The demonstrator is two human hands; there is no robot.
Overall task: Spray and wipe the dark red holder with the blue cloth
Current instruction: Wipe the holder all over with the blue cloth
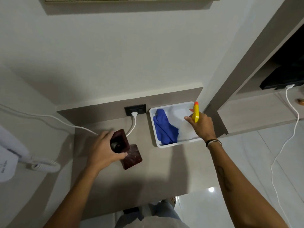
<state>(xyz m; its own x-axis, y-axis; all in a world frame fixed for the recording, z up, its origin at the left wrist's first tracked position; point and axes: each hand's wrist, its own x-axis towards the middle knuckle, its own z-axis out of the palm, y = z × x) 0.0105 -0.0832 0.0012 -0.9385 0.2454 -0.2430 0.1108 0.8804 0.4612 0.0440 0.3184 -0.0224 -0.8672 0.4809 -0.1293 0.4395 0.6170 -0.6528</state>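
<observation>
Left hand (102, 149) grips the blocky dark red holder (125, 148); right hand (199, 125) clasps the yellow-topped spray bottle (195, 112).

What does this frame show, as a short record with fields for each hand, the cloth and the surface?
left hand: grips the dark red box-shaped holder, tilted above the table
right hand: holds the yellow-topped spray bottle over the white plastic tray
blue cloth: crumpled in the tray, untouched
dark red flat square piece: lies on the grey table
</observation>
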